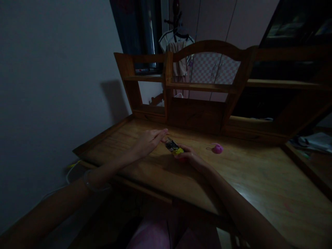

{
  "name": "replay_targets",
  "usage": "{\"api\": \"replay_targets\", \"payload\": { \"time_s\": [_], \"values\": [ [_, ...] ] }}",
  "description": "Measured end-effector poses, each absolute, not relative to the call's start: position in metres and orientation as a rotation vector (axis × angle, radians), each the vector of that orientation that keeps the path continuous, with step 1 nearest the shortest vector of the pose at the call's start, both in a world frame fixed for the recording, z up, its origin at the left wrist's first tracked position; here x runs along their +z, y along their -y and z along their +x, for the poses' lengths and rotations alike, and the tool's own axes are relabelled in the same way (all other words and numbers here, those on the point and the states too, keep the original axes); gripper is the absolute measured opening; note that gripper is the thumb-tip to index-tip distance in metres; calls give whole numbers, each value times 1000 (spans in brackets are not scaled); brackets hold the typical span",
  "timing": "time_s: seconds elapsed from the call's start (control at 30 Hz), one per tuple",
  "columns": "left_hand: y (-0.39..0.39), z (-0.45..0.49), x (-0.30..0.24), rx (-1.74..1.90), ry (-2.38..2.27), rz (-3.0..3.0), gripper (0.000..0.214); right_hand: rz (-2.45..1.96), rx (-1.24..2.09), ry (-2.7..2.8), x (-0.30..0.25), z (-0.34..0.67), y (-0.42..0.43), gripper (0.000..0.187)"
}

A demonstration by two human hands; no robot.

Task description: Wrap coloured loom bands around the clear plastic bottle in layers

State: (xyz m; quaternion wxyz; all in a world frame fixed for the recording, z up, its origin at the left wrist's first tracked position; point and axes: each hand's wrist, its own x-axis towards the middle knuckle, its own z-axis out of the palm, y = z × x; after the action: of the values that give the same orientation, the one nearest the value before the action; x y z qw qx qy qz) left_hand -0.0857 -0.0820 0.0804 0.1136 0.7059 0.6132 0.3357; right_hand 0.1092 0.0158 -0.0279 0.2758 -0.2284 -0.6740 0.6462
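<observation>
My right hand (pixel 190 155) is wrapped round a small bottle-like container (pixel 172 146), dark and glossy at its upper end, with a yellow patterned part and some pinkish red near my palm. It is tilted, its dark end pointing up and left. My left hand (pixel 153 140) is beside that end with its fingers stretched out; whether a fingertip touches the container I cannot tell. To the right of my right hand, a small round pink object (pixel 218 148) with a thin loop lies on the wooden desk (pixel 259 173).
A wooden shelf unit (pixel 197 114) rises along the desk's back edge. At the left is a plain wall (pixel 59 69), with a white cable (pixel 68 176) by the desk's corner. Clothes (pixel 178 52) hang behind the shelves. Papers or cloth (pixel 316 141) lie at far right. The room is dim.
</observation>
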Motion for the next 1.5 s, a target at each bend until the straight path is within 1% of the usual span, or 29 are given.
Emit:
{"api": "replay_targets", "payload": {
  "time_s": [0.13,0.23,0.37,0.43,0.53,0.67,0.73,0.83,0.97,1.03,1.17,1.27,1.37,1.43,1.5],
  "values": [
    [80,-81,80,897,-1736,1978,63,-622,1728,1850,-23,111,-14,44],
    [74,-81,82,793,-1684,1955,65,-639,1708,1895,-20,113,-13,43],
    [66,-84,87,649,-1572,1929,69,-709,1698,1921,-19,114,-12,46],
    [64,-84,91,566,-1519,1910,67,-692,1673,1965,-18,114,-12,44],
    [62,-85,96,480,-1533,1927,58,-667,1659,2005,-17,114,-12,44],
    [57,-93,90,410,-1565,1944,80,-691,1669,1980,-15,114,-11,46],
    [55,-98,85,425,-1513,1909,84,-668,1659,1981,-15,114,-11,43],
    [54,-104,85,450,-1490,1865,83,-657,1663,1971,-14,114,-10,41],
    [57,-105,97,517,-1528,1802,80,-663,1696,1910,-16,113,-11,43],
    [57,-106,103,585,-1562,1798,73,-675,1701,1874,-18,112,-12,45],
    [44,-119,104,777,-1637,1846,52,-650,1759,1786,-23,110,-14,46],
    [19,-144,87,982,-1610,1861,45,-621,1802,1715,-27,108,-15,44],
    [-11,-172,55,1169,-1754,1862,48,-630,1808,1657,-30,104,-17,43],
    [-27,-187,30,1164,-1894,1865,50,-673,1770,1632,-28,101,-20,45],
    [-36,-197,8,1036,-1938,1907,61,-723,1716,1660,-22,97,-27,50]
  ]
}}
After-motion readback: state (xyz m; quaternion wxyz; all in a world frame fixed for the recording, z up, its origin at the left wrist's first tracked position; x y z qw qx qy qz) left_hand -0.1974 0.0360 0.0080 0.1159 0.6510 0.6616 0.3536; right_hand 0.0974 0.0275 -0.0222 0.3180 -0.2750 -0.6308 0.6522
